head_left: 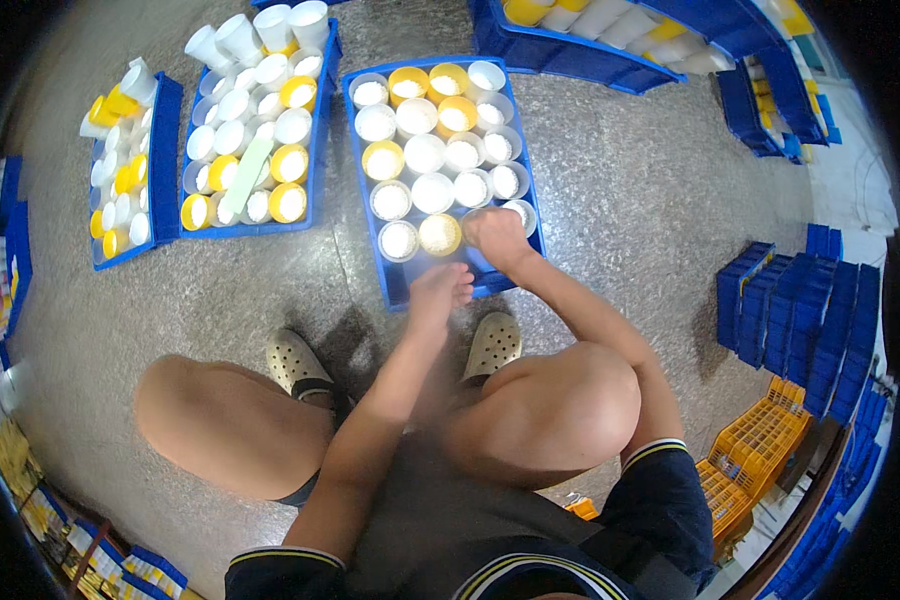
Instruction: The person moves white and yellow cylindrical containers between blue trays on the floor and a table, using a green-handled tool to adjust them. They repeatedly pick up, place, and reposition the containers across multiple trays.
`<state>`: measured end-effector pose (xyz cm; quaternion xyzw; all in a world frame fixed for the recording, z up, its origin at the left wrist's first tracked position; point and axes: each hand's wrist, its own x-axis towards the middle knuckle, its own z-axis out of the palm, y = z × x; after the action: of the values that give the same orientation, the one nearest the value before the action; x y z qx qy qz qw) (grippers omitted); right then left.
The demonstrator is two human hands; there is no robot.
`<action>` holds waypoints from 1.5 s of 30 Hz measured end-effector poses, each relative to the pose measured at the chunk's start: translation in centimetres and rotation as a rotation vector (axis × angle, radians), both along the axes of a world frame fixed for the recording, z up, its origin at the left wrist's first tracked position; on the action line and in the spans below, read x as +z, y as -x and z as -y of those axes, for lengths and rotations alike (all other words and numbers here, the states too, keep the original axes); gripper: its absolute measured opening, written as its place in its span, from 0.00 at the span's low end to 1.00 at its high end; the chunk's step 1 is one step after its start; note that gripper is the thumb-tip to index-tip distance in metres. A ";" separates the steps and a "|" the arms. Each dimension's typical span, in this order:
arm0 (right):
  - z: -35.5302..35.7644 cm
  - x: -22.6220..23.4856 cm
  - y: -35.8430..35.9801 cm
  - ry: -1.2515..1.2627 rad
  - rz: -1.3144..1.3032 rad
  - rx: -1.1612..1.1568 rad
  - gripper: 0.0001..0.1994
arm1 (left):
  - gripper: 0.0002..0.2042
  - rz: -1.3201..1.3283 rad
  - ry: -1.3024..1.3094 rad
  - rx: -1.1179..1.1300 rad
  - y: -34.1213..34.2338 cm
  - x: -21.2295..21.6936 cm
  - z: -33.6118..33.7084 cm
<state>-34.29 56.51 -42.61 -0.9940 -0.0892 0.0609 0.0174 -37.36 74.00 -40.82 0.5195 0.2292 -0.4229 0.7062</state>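
A shallow blue crate [397,285] stands on the floor before me, filled with rows of round plastic cups. Some cups are translucent white, like the pale cup [432,193]; others are yellow, like the yellow cup [440,233]. White contents show inside them. My right hand [498,237] is closed over the crate's near row, between the yellow cup and a white cup [519,214]; what its fingers grip is hidden. My left hand [442,290] hovers by the crate's near edge, its fingers curled together, and whatever they may hold cannot be made out.
Left of the crate stands another blue crate [320,150] of cups, with a pale green strip [246,178] lying across them. A narrower-looking cup crate [166,160] is farther left. Blue crates [785,310] and orange baskets [755,450] are stacked on the right.
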 end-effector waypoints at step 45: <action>-4.8 9.4 -2.3 -0.409 -0.066 -0.204 0.07 | 0.23 -0.180 0.379 0.834 -5.7 0.9 -5.1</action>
<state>-32.00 61.29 -33.18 -0.9712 0.0021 0.0718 0.2273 -31.62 79.14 -39.93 0.2060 0.3975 -0.1809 0.8757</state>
